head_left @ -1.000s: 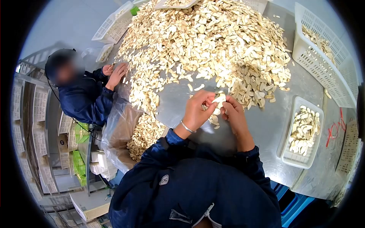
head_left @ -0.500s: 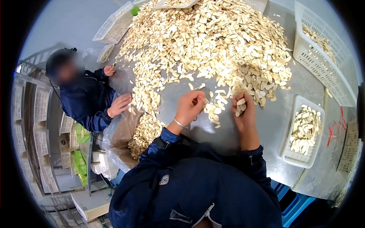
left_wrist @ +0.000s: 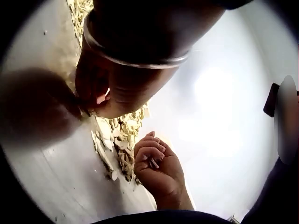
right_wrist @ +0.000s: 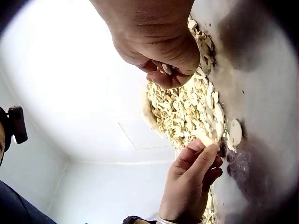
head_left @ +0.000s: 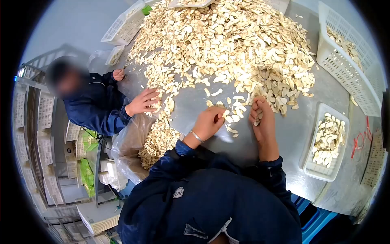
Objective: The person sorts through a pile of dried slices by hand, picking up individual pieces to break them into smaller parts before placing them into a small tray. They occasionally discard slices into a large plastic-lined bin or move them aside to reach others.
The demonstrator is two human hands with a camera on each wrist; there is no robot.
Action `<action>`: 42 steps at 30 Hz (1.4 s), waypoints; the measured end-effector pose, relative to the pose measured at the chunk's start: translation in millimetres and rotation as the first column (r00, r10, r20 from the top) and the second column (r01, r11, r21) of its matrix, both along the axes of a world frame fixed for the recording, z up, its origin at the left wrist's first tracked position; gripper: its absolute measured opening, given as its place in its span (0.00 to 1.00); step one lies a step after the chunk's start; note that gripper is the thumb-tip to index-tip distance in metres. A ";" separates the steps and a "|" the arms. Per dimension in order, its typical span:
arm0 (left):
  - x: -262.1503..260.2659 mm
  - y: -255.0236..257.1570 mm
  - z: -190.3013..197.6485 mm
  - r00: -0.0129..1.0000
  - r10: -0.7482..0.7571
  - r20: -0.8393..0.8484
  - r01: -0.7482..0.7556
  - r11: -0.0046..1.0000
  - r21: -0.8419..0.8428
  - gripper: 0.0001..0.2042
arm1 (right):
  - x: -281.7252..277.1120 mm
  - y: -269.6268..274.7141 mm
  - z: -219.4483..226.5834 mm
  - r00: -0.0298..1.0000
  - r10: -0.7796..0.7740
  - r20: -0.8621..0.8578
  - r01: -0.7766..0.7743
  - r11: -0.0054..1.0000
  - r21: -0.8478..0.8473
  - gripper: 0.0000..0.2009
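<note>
- The person's left hand (head_left: 210,120) is reaching forward and slightly rightward, its fingers extended and pressing down at their tips; a thin silver bangle is sitting on its wrist.
- The right hand (head_left: 260,116) is resting just to the right of the left, the two apart, its fingers curling inward into a closed grip on a few pale slices.
- Both forearms, in dark blue sleeves, are angling forward from the body.
</note>
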State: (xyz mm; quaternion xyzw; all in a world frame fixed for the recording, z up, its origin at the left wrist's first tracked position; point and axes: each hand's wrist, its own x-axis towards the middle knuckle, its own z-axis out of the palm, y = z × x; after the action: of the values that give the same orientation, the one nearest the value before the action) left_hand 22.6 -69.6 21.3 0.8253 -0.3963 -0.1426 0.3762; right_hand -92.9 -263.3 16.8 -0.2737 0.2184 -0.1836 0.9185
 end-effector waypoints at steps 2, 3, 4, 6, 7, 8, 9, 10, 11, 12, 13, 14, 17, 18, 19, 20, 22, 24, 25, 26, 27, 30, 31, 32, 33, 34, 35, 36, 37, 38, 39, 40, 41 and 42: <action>3.8 7.5 -8.0 0.994 0.034 -0.106 -0.038 0.999 -0.036 0.06 | 1.4 1.7 -0.4 1.000 0.009 -0.030 -0.010 1.000 -0.024 0.07; 5.5 10.8 -14.3 0.982 0.047 -0.184 -0.060 0.996 -0.068 0.05 | 2.3 3.1 -0.2 0.999 0.004 -0.044 -0.006 0.999 -0.034 0.07; 6.7 14.3 -19.6 0.964 0.056 -0.261 -0.084 0.991 -0.100 0.04 | 2.8 4.7 0.4 0.998 -0.002 -0.059 -0.001 0.999 -0.044 0.07; 8.0 19.6 -23.6 0.954 0.034 -0.298 -0.065 0.993 -0.095 0.04 | -0.2 8.5 3.9 0.981 0.099 -0.168 -0.142 0.953 -0.267 0.07; 8.7 20.3 -22.4 0.949 0.022 -0.315 -0.055 0.994 -0.096 0.04 | -2.3 10.3 5.8 0.964 0.137 -0.228 -0.216 0.903 -0.371 0.07; 8.7 21.1 -22.1 0.937 -0.001 -0.350 -0.031 0.996 -0.086 0.05 | -2.5 14.5 1.6 0.959 0.155 -0.238 -0.245 0.873 -0.422 0.07; 8.4 21.3 -21.8 0.926 -0.026 -0.378 -0.006 0.997 -0.083 0.05 | -0.5 19.9 -7.8 0.955 0.169 -0.243 -0.270 0.835 -0.479 0.07; 9.7 18.6 -17.6 0.916 -0.054 -0.398 0.021 0.996 -0.088 0.06 | 2.6 21.6 -12.5 0.953 0.180 -0.245 -0.289 0.789 -0.542 0.07; 11.6 16.6 -10.1 0.882 -0.087 -0.462 0.062 0.996 -0.070 0.06 | 3.5 21.4 -12.9 0.956 0.178 -0.235 -0.280 0.794 -0.539 0.07; 16.6 12.6 -0.2 0.825 -0.156 -0.543 0.148 0.987 -0.058 0.06 | 2.8 21.9 -12.0 0.959 0.176 -0.222 -0.271 0.799 -0.537 0.07; 23.6 8.6 9.8 0.756 -0.214 -0.619 0.234 0.971 -0.050 0.06 | 3.2 20.9 -10.6 0.961 0.177 -0.211 -0.265 0.804 -0.533 0.07; 33.9 5.7 20.3 0.765 -0.322 -0.557 0.367 0.930 -0.034 0.07 | 3.6 19.3 -9.3 0.968 0.158 -0.197 -0.239 0.821 -0.519 0.07; 94.2 -19.9 54.2 0.749 -0.593 -0.296 0.657 0.723 0.213 0.08 | 2.8 18.5 -11.2 0.977 0.123 -0.176 -0.194 0.860 -0.472 0.06; 113.7 -32.5 75.3 0.828 -0.552 -0.099 0.552 0.771 0.317 0.09 | 3.1 17.7 -13.9 0.978 0.121 -0.173 -0.190 0.861 -0.472 0.06; 129.7 -48.5 103.0 0.860 -0.499 0.104 0.425 0.815 0.394 0.10 | 2.2 16.8 -15.2 0.978 0.116 -0.171 -0.185 0.863 -0.469 0.06; 139.9 -65.3 132.8 0.954 -0.293 0.070 0.264 0.926 0.271 0.11 | 0.9 16.3 -14.8 0.980 0.120 -0.158 -0.180 0.873 -0.453 0.06; 177.9 -85.5 162.2 0.980 -0.073 -0.183 0.024 0.966 -0.256 0.12 | 1.6 16.1 -14.5 0.981 0.096 -0.167 -0.164 0.871 -0.464 0.06; 178.9 -91.7 172.8 0.934 0.049 -0.355 -0.236 0.829 -0.507 0.14 | 1.7 17.3 -17.2 0.982 0.084 -0.171 -0.158 0.859 -0.486 0.06; 175.1 -88.8 170.3 0.930 0.093 -0.357 -0.278 0.814 -0.510 0.15 | 1.7 16.9 -19.4 0.982 0.082 -0.168 -0.158 0.848 -0.505 0.06; 169.7 -87.0 166.4 0.924 0.136 -0.358 -0.316 0.798 -0.513 0.16 | 1.7 16.0 -20.9 0.983 0.079 -0.166 -0.155 0.838 -0.523 0.06; 153.8 -80.5 152.8 0.903 0.132 -0.409 -0.321 0.839 -0.438 0.16 | 1.6 15.8 -19.6 0.983 0.073 -0.168 -0.153 0.834 -0.530 0.07; 131.9 -47.2 84.6 0.963 0.031 -0.269 -0.078 0.983 -0.163 0.10 | 3.1 15.6 -18.1 0.984 0.043 -0.173 -0.131 0.829 -0.544 0.08; 132.8 -34.0 50.6 0.969 -0.034 -0.244 -0.021 0.976 -0.219 0.07 | 4.7 15.1 -21.0 0.985 0.020 -0.173 -0.113 0.830 -0.546 0.08; 123.4 -22.0 37.6 0.961 -0.016 -0.276 -0.046 0.975 -0.218 0.08 | 4.8 16.9 -25.1 0.984 0.001 -0.177 -0.099 0.833 -0.545 0.08; 112.9 -9.1 27.4 0.951 0.005 -0.309 -0.075 0.974 -0.215 0.08 | 3.9 18.9 -26.4 0.985 -0.011 -0.175 -0.080 0.858 -0.507 0.09; 103.8 2.1 20.2 0.964 0.019 -0.265 -0.071 0.980 -0.187 0.08 | 3.9 16.6 -22.2 0.985 -0.025 -0.168 -0.059 0.878 -0.476 0.09; 96.8 11.1 15.4 0.976 0.030 -0.216 -0.066 0.984 -0.166 0.08 | 4.2 13.6 -15.0 0.987 -0.041 -0.158 -0.035 0.892 -0.451 0.09; 90.6 17.7 11.5 0.986 0.037 -0.162 -0.061 0.987 -0.149 0.08 | 3.2 12.8 -3.3 0.985 -0.049 -0.166 -0.028 0.901 -0.433 0.10; 83.8 22.2 6.4 0.995 0.036 -0.090 -0.046 0.993 -0.107 0.08 | 3.5 12.9 -3.9 0.987 -0.048 -0.150 -0.020 0.905 -0.424 0.10; 76.2 25.2 0.0 0.999 0.031 -0.017 -0.032 0.997 -0.065 0.08 | 3.2 12.7 -4.9 0.990 -0.048 -0.134 -0.012 0.910 -0.415 0.10; 68.5 26.3 -5.7 0.998 0.021 0.055 -0.020 1.000 -0.022 0.08 | 2.9 12.6 -5.9 0.992 -0.050 -0.119 -0.003 0.913 -0.407 0.10; 56.0 21.2 0.8 0.996 -0.009 0.091 0.012 0.999 -0.035 0.11 | 3.2 12.6 -7.0 0.991 -0.052 -0.127 -0.005 0.911 -0.413 0.10; 45.7 15.6 7.5 0.995 -0.027 0.091 0.031 0.999 -0.039 0.11 | 3.6 12.7 -8.2 0.989 -0.053 -0.136 -0.009 0.908 -0.420 0.10; 35.9 10.4 13.5 0.995 -0.044 0.092 0.048 0.998 -0.044 0.11 | 3.7 12.6 -9.2 0.988 -0.054 -0.147 -0.014 0.904 -0.427 0.09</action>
State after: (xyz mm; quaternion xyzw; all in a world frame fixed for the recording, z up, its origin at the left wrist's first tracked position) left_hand 58.5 -59.3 34.8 0.8125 -0.4353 -0.1043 0.3734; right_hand -89.2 -250.7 7.5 -0.4789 0.2466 -0.2147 0.8147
